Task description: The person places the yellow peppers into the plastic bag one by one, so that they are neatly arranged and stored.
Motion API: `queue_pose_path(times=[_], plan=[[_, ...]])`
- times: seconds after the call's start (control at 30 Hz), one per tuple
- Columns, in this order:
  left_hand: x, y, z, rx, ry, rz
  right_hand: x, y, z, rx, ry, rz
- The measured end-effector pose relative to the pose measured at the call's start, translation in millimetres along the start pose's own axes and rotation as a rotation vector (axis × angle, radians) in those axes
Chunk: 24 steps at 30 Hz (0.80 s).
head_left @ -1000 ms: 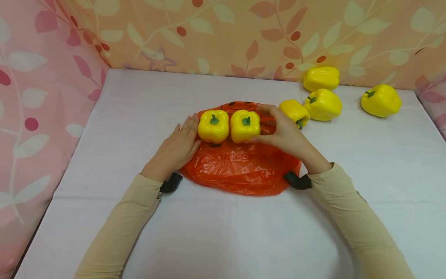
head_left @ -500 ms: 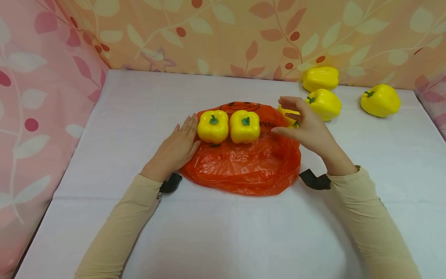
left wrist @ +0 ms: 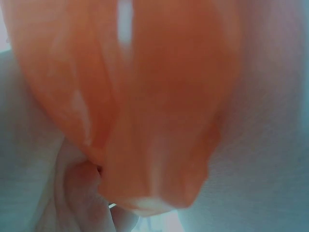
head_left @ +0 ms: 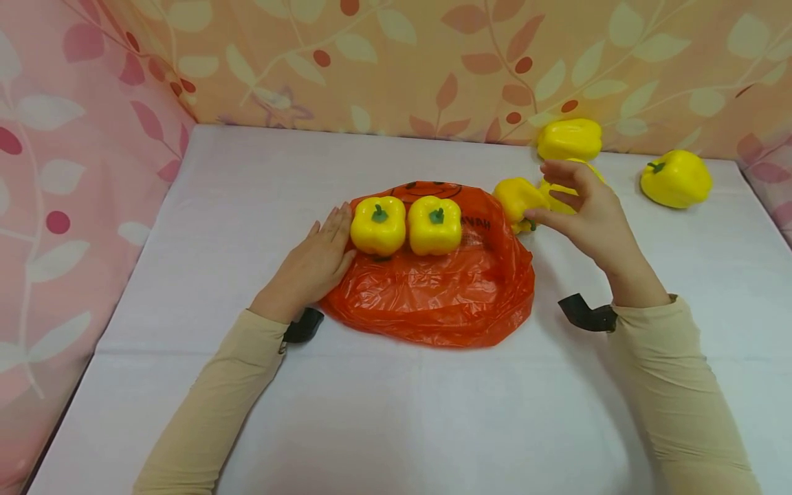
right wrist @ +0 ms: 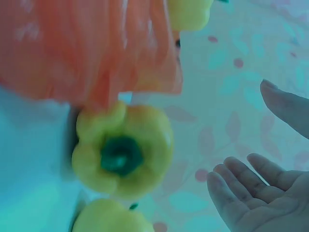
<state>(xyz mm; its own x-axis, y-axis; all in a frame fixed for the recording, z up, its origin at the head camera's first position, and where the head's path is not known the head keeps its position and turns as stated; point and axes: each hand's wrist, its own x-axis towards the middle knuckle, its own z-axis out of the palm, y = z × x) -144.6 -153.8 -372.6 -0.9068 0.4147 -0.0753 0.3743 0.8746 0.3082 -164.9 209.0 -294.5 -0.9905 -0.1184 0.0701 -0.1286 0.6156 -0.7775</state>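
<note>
Two yellow bell peppers, a left one (head_left: 378,225) and a right one (head_left: 435,225), stand side by side, stems up, on a red plastic bag (head_left: 427,302). My left hand (head_left: 312,265) lies with straight fingers along the bag's left edge, fingertips right at the left pepper. In the left wrist view the red bag (left wrist: 159,111) fills most of the picture. My right hand (head_left: 597,216) is raised over the right side with fingers and thumb spread, holding nothing. Its thumb overlaps a tilted yellow bell pepper (head_left: 515,197) beside the bag, which also shows in the right wrist view (right wrist: 123,152).
Another yellow pepper (head_left: 553,191) is partly hidden behind my right hand. Farther back lies one more pepper (head_left: 569,139) near the patterned cloth wall (head_left: 396,75), and a separate pepper (head_left: 676,179) sits at the far right of the white table (head_left: 396,419).
My right hand has let go of the right pepper on the bag and moved right, toward the peppers beside it. The left hand has stayed put.
</note>
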Motion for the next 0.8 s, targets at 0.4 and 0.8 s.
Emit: queue_pose_path(times=[0.4,0.8], plan=[[-0.9,0.0,-0.4,-0.036,0.004,0.002,14,26,-22,0.006,0.111,0.062],[-1.8,-0.3,-0.5,-0.042,-0.002,0.002,30,46,-34,-0.059,0.164,0.085]])
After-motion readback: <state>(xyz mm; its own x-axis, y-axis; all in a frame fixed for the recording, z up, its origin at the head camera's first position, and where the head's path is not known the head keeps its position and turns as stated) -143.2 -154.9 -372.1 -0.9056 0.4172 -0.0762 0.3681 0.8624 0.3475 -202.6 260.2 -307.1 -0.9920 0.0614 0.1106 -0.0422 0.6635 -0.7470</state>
